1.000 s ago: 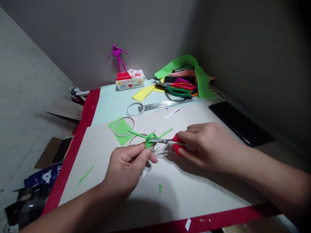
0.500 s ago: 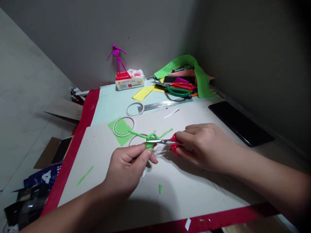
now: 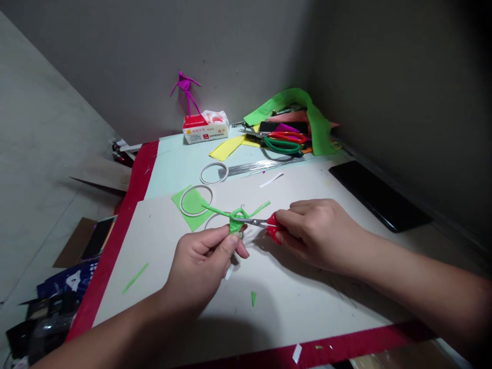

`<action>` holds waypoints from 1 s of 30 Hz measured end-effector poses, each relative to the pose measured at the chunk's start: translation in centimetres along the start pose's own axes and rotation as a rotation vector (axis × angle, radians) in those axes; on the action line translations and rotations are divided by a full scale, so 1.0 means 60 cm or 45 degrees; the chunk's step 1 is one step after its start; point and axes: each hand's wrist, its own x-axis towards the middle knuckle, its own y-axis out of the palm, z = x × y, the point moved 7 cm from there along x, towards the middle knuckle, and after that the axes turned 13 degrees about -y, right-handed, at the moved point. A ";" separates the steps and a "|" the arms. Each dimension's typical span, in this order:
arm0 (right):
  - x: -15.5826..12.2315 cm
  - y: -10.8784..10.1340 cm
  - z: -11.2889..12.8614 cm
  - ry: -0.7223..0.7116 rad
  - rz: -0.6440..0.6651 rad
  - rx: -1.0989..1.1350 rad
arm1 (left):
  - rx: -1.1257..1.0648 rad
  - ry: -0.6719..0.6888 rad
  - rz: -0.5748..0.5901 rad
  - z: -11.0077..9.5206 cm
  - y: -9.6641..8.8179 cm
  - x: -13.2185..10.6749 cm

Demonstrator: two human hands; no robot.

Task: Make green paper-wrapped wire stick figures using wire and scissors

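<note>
In the head view, we had the green figure [image 3: 237, 226] near the middle of the scene, raised over the worktop [image 3: 161, 230]. Our left hand [image 3: 205, 256] came in from the lower left, its fingers pinching the figure's lower body between thumb and forefinger. The figure's two thin arms spread sideways, one reaching left and the other right, both slanting up and away from us, so its longest line ran across our view in a shallow V. A small curl of wire stuck up at its top.

Our right hand [image 3: 323, 233] came in from the right, fingers grasping the red handles of the small scissors [image 3: 254, 222]. Their long axis lay nearly level across our view, with handles to the right and blades pointing left, the tips at the figure's body. We could not tell whether the blades gripped anything.

Just behind the figure's left arm, we saw a white ring [image 3: 180, 201] lying on a green paper square [image 3: 196, 222]. Farther back lay another ring [image 3: 201, 174], at the left end of a bundle of wires [image 3: 253, 166]. Beyond those, we had a purple figure [image 3: 185, 84] upright by a red-and-white packet [image 3: 207, 129], and a dark slab [image 3: 378, 195] lay off to the right.
</note>
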 end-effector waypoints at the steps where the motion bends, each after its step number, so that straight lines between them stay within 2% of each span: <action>1: 0.001 -0.001 0.000 0.000 -0.002 0.008 | -0.001 0.003 0.004 -0.001 0.000 0.000; 14: -0.001 -0.005 0.004 -0.043 -0.078 -0.004 | 0.032 0.079 0.015 -0.007 0.003 -0.002; 17: 0.002 -0.014 0.015 -0.169 -0.115 0.029 | -0.014 0.054 0.033 -0.003 0.004 0.000; 19: 0.004 -0.018 0.024 -0.275 -0.086 0.047 | -0.052 0.032 0.033 0.001 0.004 0.002; 21: 0.004 -0.021 0.026 -0.301 -0.041 0.060 | -0.088 0.025 0.011 0.006 0.000 0.003; 27: -0.004 -0.029 -0.007 -0.029 0.051 0.041 | -0.085 0.030 0.000 0.004 -0.005 0.002; 30: -0.006 -0.027 -0.016 0.037 0.144 0.021 | -0.041 0.046 -0.026 -0.006 -0.009 -0.002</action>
